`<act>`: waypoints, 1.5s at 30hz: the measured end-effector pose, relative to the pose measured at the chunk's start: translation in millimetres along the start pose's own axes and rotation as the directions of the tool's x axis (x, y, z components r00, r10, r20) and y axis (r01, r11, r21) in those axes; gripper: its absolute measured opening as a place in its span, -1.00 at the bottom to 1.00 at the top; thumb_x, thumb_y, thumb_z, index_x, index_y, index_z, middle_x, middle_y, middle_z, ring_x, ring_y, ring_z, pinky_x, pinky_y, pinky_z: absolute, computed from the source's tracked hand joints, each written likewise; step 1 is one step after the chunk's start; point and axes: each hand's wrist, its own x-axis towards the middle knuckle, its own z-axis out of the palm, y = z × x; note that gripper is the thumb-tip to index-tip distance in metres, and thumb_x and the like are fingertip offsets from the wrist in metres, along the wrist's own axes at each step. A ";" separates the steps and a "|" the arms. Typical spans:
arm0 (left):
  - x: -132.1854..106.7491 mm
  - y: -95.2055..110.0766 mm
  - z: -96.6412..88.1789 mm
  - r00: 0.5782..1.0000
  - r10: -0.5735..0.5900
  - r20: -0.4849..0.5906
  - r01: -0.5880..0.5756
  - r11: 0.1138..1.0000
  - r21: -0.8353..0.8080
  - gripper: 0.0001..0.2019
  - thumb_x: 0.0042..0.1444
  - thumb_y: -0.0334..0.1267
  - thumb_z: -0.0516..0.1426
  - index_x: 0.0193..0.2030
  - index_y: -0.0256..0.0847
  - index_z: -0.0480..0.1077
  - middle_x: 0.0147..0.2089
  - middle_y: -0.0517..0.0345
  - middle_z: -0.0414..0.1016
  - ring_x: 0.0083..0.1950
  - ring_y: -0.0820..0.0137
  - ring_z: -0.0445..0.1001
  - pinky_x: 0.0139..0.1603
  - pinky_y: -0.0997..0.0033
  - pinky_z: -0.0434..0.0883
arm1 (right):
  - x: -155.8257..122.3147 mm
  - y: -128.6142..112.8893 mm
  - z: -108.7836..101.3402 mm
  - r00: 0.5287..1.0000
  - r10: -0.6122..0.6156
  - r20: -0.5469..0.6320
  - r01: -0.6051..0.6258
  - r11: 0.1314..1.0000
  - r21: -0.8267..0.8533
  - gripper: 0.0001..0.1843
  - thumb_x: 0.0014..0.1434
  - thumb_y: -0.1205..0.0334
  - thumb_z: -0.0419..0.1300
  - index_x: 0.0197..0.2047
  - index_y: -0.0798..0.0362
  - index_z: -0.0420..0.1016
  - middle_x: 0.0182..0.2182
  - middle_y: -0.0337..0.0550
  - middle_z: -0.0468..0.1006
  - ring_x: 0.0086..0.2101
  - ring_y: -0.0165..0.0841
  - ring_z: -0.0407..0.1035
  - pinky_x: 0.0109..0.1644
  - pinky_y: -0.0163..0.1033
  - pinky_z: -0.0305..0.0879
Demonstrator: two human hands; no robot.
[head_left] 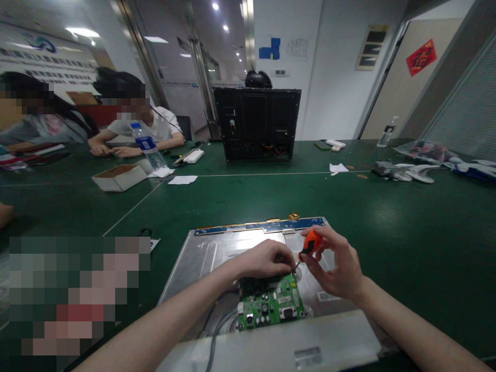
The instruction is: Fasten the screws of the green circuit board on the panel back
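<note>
My right hand (341, 263) grips an orange and black screwdriver (312, 241), tilted so its thin shaft points down and left. The shaft's tip meets the top right corner of a green circuit board (271, 305). My left hand (267, 259) is closed at that same corner, fingertips beside the tip; whatever they hold is hidden. Under the board lies a silver metal panel (201, 253) with a narrow blue circuit strip (251, 226) along its far edge. Grey cables (217, 330) run from the board's left side, over a pale metal strip (329, 336) at the near edge.
A black monitor housing (258, 124) stands across the green table (406, 222). Left of it are an open box (120, 178), a water bottle (149, 147) and papers (183, 180). Two people sit at the far left. Plastic bags and grey parts (403, 170) lie to the right.
</note>
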 end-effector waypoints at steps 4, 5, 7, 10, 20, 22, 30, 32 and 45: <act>-0.6 1.9 -0.2 1.000 0.000 -0.003 0.000 1.000 0.002 -0.91 0.11 -0.47 0.23 -0.30 -0.25 0.57 -0.35 0.24 0.54 -0.29 0.42 0.45 -0.21 0.49 0.32 | 2.7 2.1 -1.4 0.999 -0.047 -0.012 0.047 0.999 -0.023 -0.35 0.27 0.34 0.25 0.35 -0.13 0.15 -0.17 -0.12 0.47 -0.39 -0.40 0.42 -0.58 -0.40 0.39; -0.8 2.3 -0.2 1.000 0.001 -0.003 -0.001 1.000 0.001 -0.91 0.11 -0.47 0.22 -0.31 -0.25 0.56 -0.36 0.25 0.53 -0.29 0.43 0.44 -0.21 0.50 0.33 | 3.2 2.2 -1.8 0.999 -0.047 -0.014 0.047 0.998 -0.037 -0.36 0.28 0.34 0.25 0.35 -0.14 0.16 -0.17 -0.13 0.45 -0.40 -0.41 0.41 -0.58 -0.41 0.39; -1.2 2.7 0.0 1.000 0.003 -0.001 -0.003 1.000 -0.002 -0.90 0.12 -0.48 0.22 -0.31 -0.25 0.56 -0.37 0.26 0.52 -0.30 0.43 0.44 -0.21 0.51 0.32 | 3.8 1.9 -2.2 0.999 -0.035 -0.014 0.034 0.997 -0.072 -0.39 0.28 0.34 0.25 0.34 -0.13 0.21 -0.17 -0.14 0.43 -0.44 -0.45 0.37 -0.58 -0.41 0.38; -1.3 2.0 0.5 1.000 0.002 -0.001 -0.002 1.000 -0.005 -0.91 0.13 -0.46 0.21 -0.29 -0.26 0.57 -0.40 0.26 0.51 -0.32 0.43 0.44 -0.24 0.51 0.31 | 3.8 0.0 -1.6 1.000 -0.016 -0.007 0.015 0.994 -0.113 -0.39 0.29 0.38 0.22 0.36 -0.10 0.22 -0.18 -0.14 0.43 -0.49 -0.48 0.34 -0.58 -0.40 0.39; 0.5 -1.6 -0.3 1.000 -0.002 0.005 0.002 1.000 -0.001 -0.89 0.09 -0.46 0.23 -0.26 -0.25 0.58 -0.31 0.20 0.58 -0.26 0.40 0.49 -0.19 0.48 0.34 | 0.5 0.0 1.1 0.999 0.038 -0.019 -0.039 0.998 -0.049 -0.36 0.23 0.42 0.20 0.33 -0.03 0.14 -0.23 -0.15 0.55 -0.48 -0.44 0.45 -0.57 -0.41 0.41; 0.0 -1.1 -0.3 1.000 -0.008 0.000 0.008 1.000 0.003 -0.88 0.10 -0.44 0.23 -0.25 -0.23 0.59 -0.31 0.20 0.58 -0.27 0.40 0.48 -0.20 0.48 0.34 | -0.2 1.7 0.7 0.999 0.043 -0.025 -0.044 0.998 -0.046 -0.37 0.24 0.37 0.24 0.31 -0.06 0.14 -0.25 -0.17 0.55 -0.48 -0.43 0.46 -0.56 -0.41 0.42; -1.1 2.6 -0.7 1.000 -0.006 0.003 0.006 1.000 0.001 -0.91 0.11 -0.44 0.22 -0.28 -0.24 0.57 -0.35 0.22 0.55 -0.29 0.42 0.46 -0.23 0.49 0.33 | 2.8 2.2 -2.1 1.000 0.005 -0.009 -0.005 0.997 -0.071 -0.42 0.27 0.36 0.24 0.30 -0.14 0.24 -0.18 -0.15 0.49 -0.48 -0.46 0.39 -0.58 -0.40 0.40; -1.5 3.1 -0.6 1.000 -0.006 0.004 0.006 1.000 -0.003 -0.91 0.12 -0.45 0.22 -0.28 -0.24 0.57 -0.36 0.22 0.54 -0.31 0.42 0.45 -0.24 0.49 0.33 | 3.8 1.4 -1.8 1.000 0.000 0.001 0.000 0.994 -0.105 -0.42 0.29 0.36 0.21 0.33 -0.13 0.24 -0.21 -0.16 0.48 -0.50 -0.47 0.37 -0.58 -0.39 0.40; -0.5 -1.3 0.4 1.000 -0.014 0.004 0.014 1.000 0.002 -0.88 0.10 -0.46 0.23 -0.25 -0.24 0.59 -0.32 0.22 0.56 -0.27 0.41 0.47 -0.20 0.49 0.33 | 1.8 1.8 1.7 0.999 0.042 -0.014 -0.042 0.999 -0.029 -0.37 0.24 0.40 0.20 0.31 -0.07 0.10 -0.30 -0.23 0.49 -0.49 -0.45 0.41 -0.58 -0.43 0.37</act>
